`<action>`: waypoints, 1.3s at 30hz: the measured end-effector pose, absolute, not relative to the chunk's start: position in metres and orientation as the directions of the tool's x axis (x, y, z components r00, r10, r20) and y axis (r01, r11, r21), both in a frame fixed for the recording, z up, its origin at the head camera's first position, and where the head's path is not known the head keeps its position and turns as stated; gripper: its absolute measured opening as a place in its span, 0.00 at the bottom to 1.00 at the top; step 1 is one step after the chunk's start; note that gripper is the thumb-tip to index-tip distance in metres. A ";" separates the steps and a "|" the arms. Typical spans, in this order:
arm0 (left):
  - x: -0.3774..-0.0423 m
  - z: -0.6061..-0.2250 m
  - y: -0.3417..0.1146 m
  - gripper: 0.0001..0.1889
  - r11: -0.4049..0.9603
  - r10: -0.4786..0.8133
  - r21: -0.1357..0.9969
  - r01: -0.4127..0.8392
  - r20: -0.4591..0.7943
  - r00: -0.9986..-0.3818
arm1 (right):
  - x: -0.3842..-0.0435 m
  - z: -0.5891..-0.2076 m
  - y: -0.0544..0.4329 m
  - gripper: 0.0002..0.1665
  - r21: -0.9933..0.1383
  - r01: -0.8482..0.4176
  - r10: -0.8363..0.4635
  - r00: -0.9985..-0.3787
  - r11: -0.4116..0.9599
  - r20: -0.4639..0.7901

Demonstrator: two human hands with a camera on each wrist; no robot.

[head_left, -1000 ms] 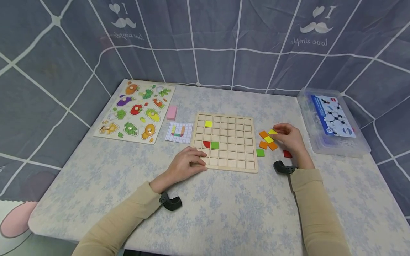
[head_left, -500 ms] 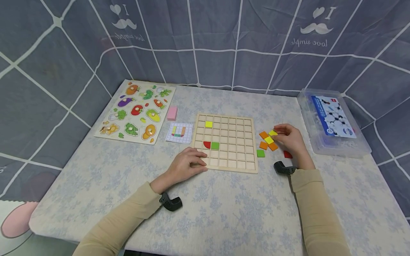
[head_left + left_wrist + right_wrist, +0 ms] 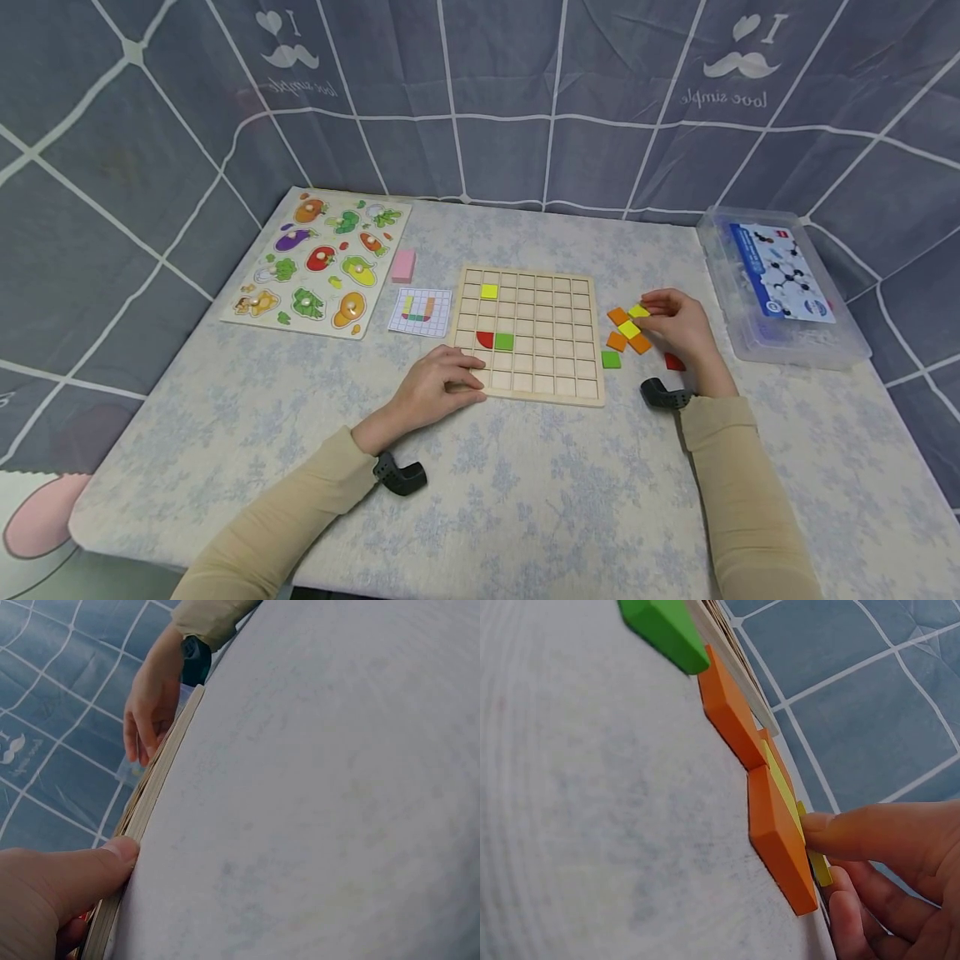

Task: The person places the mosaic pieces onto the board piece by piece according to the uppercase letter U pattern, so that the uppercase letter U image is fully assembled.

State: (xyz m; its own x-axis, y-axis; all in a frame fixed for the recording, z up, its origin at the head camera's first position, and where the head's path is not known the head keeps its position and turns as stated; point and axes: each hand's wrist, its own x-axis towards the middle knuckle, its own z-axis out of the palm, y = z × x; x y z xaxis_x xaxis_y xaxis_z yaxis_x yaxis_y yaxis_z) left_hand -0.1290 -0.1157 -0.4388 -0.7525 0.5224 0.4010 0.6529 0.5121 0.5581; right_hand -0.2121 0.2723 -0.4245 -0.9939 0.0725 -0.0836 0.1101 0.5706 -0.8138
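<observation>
A wooden grid board (image 3: 547, 337) lies flat on the table, holding a yellow square tile (image 3: 489, 292), a red quarter-round tile (image 3: 485, 339) and a green square tile (image 3: 504, 342). At its near left corner, my left hand (image 3: 438, 383) grips the board, thumb on the front edge (image 3: 120, 847) and fingers over the left side. Right of the board, my right hand (image 3: 675, 321) pinches another yellow square tile (image 3: 821, 866) between thumb and fingers. That tile is beside a cluster of orange square tiles (image 3: 780, 840) with one more yellow tile (image 3: 629, 329) among them.
A loose green tile (image 3: 611, 359) and a red quarter-round tile (image 3: 674, 362) lie near the cluster. Left of the board are a pattern card (image 3: 397, 323), a pink block (image 3: 402, 267) and a vegetable puzzle (image 3: 322, 287). A clear plastic box (image 3: 787, 342) stands at the right.
</observation>
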 end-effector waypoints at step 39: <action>-0.129 -0.439 -0.116 0.05 0.508 0.520 0.568 0.647 0.397 -0.756 | -0.232 -0.385 0.169 0.21 -0.860 -0.176 -0.285 -0.958 0.478 0.037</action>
